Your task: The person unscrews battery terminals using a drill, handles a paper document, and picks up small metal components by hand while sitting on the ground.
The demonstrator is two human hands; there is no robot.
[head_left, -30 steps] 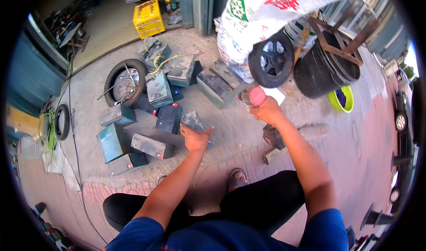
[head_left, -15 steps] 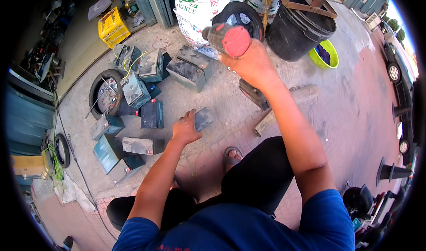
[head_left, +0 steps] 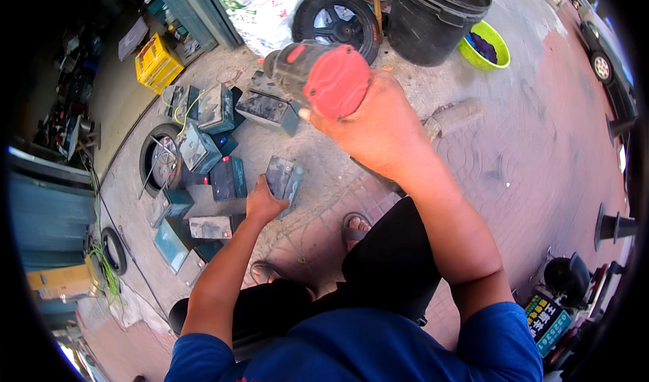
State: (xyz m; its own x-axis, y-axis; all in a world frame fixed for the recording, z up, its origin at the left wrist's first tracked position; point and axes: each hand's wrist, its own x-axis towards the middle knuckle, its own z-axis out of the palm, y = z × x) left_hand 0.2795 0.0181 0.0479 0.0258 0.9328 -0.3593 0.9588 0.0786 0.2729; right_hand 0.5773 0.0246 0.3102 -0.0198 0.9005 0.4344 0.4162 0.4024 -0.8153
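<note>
The right hand, closed round a red-and-black drill [head_left: 336, 84], is the right hand [head_left: 385, 128] raised above the ground [head_left: 331, 179]. The left hand [head_left: 266, 203], partly open, spans a grey battery [head_left: 279, 174] between thumb and fingers, just right of other batteries [head_left: 228, 179]. Beyond stand a wheel [head_left: 336, 24] and bucket [head_left: 429, 30].

Beyond the right hand [head_left: 382, 128] and its grip on the red-and-black power drill [head_left: 324, 78]: crumpled white plastic sack [head_left: 260, 20], red characters and green print, partly folded away. Further left of that grip, yellow rectangular box [head_left: 157, 64], dark printing, too small to read. Well apart, right and nearer the wearer: flat rectangular teal-and-black sign [head_left: 546, 324], yellow and white characters, white digits, tilted.
</note>
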